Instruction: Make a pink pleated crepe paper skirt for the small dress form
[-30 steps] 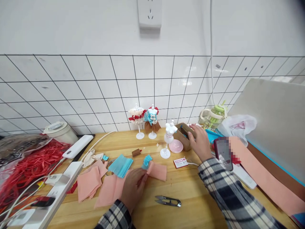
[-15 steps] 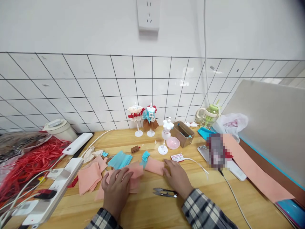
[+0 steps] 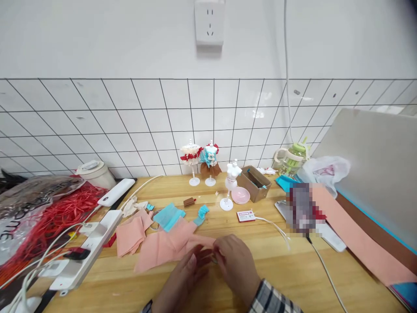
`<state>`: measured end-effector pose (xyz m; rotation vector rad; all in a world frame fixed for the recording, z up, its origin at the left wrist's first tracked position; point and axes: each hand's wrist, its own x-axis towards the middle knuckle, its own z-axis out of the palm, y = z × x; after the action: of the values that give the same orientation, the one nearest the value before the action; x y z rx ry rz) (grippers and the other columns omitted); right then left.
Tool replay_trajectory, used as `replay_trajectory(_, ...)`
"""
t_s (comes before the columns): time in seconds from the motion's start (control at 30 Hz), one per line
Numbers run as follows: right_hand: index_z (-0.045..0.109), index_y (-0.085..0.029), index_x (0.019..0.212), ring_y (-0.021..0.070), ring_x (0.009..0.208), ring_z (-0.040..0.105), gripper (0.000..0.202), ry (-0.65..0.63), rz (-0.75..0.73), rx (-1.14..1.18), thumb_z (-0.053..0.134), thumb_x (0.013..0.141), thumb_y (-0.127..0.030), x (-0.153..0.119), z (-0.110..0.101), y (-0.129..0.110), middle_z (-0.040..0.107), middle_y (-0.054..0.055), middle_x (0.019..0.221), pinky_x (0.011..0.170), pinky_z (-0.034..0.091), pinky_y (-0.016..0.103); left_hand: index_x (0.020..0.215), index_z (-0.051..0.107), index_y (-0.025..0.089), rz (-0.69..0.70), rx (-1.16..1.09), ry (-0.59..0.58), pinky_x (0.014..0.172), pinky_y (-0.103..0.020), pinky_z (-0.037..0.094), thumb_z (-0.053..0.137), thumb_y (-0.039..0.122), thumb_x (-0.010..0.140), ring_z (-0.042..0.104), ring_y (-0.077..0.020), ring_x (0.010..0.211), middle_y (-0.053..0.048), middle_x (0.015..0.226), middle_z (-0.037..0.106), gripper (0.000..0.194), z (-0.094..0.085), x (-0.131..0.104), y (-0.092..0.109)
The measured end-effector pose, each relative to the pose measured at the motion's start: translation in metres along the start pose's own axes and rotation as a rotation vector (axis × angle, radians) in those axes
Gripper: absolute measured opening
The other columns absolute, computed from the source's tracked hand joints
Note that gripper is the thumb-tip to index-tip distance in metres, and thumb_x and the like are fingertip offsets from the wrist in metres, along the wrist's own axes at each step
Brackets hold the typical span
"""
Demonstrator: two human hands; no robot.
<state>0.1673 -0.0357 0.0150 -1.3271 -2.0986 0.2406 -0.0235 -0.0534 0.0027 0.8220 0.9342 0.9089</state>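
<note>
Peach fabric strip [image 3: 202,240]: located front-center of the wood tabletop [image 3: 283,278], far end by the peach sheets [image 3: 159,250], near end at the R hand [image 3: 236,265]. R hand: fingertips together, pinching the strip end. L hand [image 3: 190,271]: fingers bent, alongside the R; grip state cannot be told.

Containers: cardboard box [image 3: 259,192], open top, rear R of center; blue bits at rim, interior dark, other contents n/a to read. Pink dish [image 3: 240,195]: shallow, just beside box, L side; pink inner face visible. Jug [image 3: 289,161] w/ green lid: rear R, near wall; contents unclear. White canister [image 3: 96,176]: rear L, lid on. Clear plastic bag [image 3: 39,195]: far L, w/ red strands [image 3: 71,208] beside and partly under it.

Edges: rear edge meets tiled wall [image 3: 195,117]; two dressed mini forms [image 3: 211,163] stand near it, white form [image 3: 233,174] fwd of them. Power strip [image 3: 87,250] bounds L side; gray panel [image 3: 374,169] bounds R. Open wood lies btwn R hand and cable [image 3: 325,271], and btwn strip and card w/ red border [image 3: 246,216].
</note>
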Motion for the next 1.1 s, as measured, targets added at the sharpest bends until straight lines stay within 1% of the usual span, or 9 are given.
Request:
replay_trajectory(0.1, 0.058, -0.023, 0.092, 0.0205, 0.076, 0.054, 0.015, 0.059, -0.116, 0.012, 0.052, 0.087, -0.010, -0.020, 0.010, -0.012, 0.065, 0.002, 0.082, 0.072, 0.038, 0.033, 0.086, 0.075, 0.012, -0.019, -0.060, 0.046, 0.098, -0.042, 0.047, 0.067, 0.053, 0.080, 0.068, -0.0255, 0.091, -0.011, 0.087, 0.075, 0.042, 0.018, 0.008, 0.013)
replay_trajectory(0.2, 0.059, -0.023, 0.103, 0.0215, 0.080, 0.054, 0.031, 0.027, -0.047, 0.053, 0.057, 0.078, -0.004, -0.033, 0.016, -0.009, 0.066, 0.002, 0.086, 0.073, 0.039, 0.033, 0.108, 0.072, 0.015, -0.051, -0.109, 0.043, 0.097, -0.046, 0.048, 0.069, 0.057, 0.076, 0.068, -0.0285, 0.098, -0.012, 0.105, 0.074, 0.052, 0.023, 0.004, 0.023)
replay_trajectory(0.3, 0.061, -0.023, 0.083, 0.0202, 0.079, 0.056, 0.023, -0.072, 0.004, 0.135, 0.063, 0.073, -0.003, -0.039, 0.014, -0.001, 0.065, 0.000, 0.080, 0.069, 0.039, 0.030, 0.115, 0.070, 0.016, -0.078, -0.037, 0.029, 0.101, -0.047, 0.045, 0.065, 0.061, 0.077, 0.063, -0.0313, 0.111, -0.014, 0.117, 0.070, 0.059, 0.018, -0.006, 0.019)
replay_trajectory(0.5, 0.065, -0.021, 0.078, 0.0156, 0.065, 0.054, 0.006, -0.232, 0.301, 0.423, 0.071, 0.076, -0.022, -0.038, -0.006, 0.001, 0.063, -0.001, 0.071, 0.058, 0.035, 0.025, 0.119, 0.068, 0.017, -0.081, -0.021, 0.059, 0.104, -0.047, 0.043, 0.064, 0.062, 0.078, 0.060, -0.0313, 0.116, -0.014, 0.123, 0.068, 0.061, 0.003, -0.016, 0.012)
replay_trajectory(0.73, 0.059, -0.017, 0.082, 0.0133, 0.057, 0.048, 0.028, -0.102, 0.560, 0.800, 0.051, 0.090, -0.043, -0.030, -0.007, -0.001, 0.057, 0.001, 0.067, 0.053, 0.037, 0.024, 0.085, 0.074, 0.014, -0.097, 0.000, -0.022, 0.087, -0.040, 0.051, 0.062, 0.049, 0.085, 0.067, -0.0244, 0.087, -0.010, 0.095, 0.075, 0.038, 0.013, -0.025, 0.027)
replay_trajectory(0.83, 0.059, -0.018, 0.085, 0.0161, 0.068, 0.055, 0.021, -0.012, 0.486, 0.608, 0.049, 0.092, -0.035, -0.029, -0.009, -0.002, 0.062, 0.003, 0.076, 0.061, 0.042, 0.027, 0.092, 0.073, 0.016, -0.138, -0.019, -0.040, 0.084, -0.036, 0.051, 0.065, 0.045, 0.084, 0.066, -0.0219, 0.085, -0.008, 0.095, 0.074, 0.032, 0.022, -0.026, 0.029)
replay_trajectory(0.93, 0.062, -0.020, 0.086, 0.0195, 0.079, 0.057, 0.010, 0.068, 0.238, 0.307, 0.053, 0.090, -0.023, -0.032, -0.011, -0.007, 0.064, 0.004, 0.083, 0.071, 0.041, 0.030, 0.101, 0.071, 0.016, -0.110, -0.020, -0.045, 0.086, -0.035, 0.050, 0.071, 0.045, 0.079, 0.065, -0.0231, 0.090, -0.009, 0.099, 0.073, 0.037, 0.030, -0.024, 0.026)
replay_trajectory(1.03, 0.062, -0.023, 0.090, 0.0201, 0.081, 0.055, 0.012, 0.139, 0.036, 0.110, 0.054, 0.088, -0.015, -0.036, -0.008, -0.012, 0.064, 0.004, 0.084, 0.072, 0.040, 0.032, 0.087, 0.072, 0.015, -0.037, 0.002, -0.004, 0.084, -0.032, 0.050, 0.073, 0.046, 0.075, 0.064, -0.0195, 0.081, -0.007, 0.086, 0.072, 0.033, 0.036, -0.023, 0.020)
replay_trajectory(1.1, 0.062, -0.023, 0.090, 0.0199, 0.079, 0.054, 0.013, 0.151, -0.052, 0.028, 0.054, 0.088, -0.014, -0.037, -0.006, -0.015, 0.064, 0.004, 0.083, 0.072, 0.039, 0.033, 0.093, 0.072, 0.018, -0.023, -0.035, -0.001, 0.084, -0.031, 0.050, 0.074, 0.047, 0.074, 0.064, -0.0183, 0.078, -0.004, 0.081, 0.071, 0.034, 0.039, -0.024, 0.015)
